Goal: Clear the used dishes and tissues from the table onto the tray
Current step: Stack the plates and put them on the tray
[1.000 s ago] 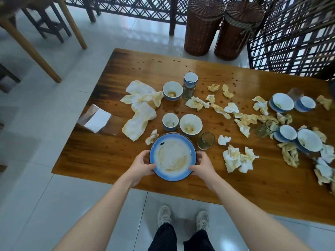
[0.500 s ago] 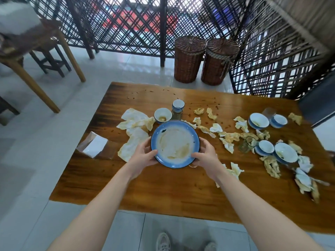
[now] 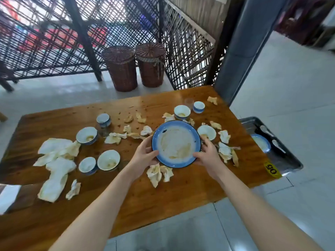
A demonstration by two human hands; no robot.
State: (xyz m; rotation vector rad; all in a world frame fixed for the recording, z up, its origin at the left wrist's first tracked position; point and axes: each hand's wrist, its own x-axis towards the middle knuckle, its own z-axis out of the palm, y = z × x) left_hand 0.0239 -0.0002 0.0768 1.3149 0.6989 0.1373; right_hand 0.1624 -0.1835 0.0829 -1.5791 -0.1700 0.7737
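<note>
Blue-rimmed plate [image 3: 176, 144] between both hands' fingers [image 3: 152, 152]

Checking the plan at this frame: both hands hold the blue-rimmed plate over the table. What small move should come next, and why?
Probably carry the plate rightward toward the metal tray beyond the right end of the table. The left hand and right hand grip its rim, it appears lifted, and the tray shows bare room beside a bowl.
</note>
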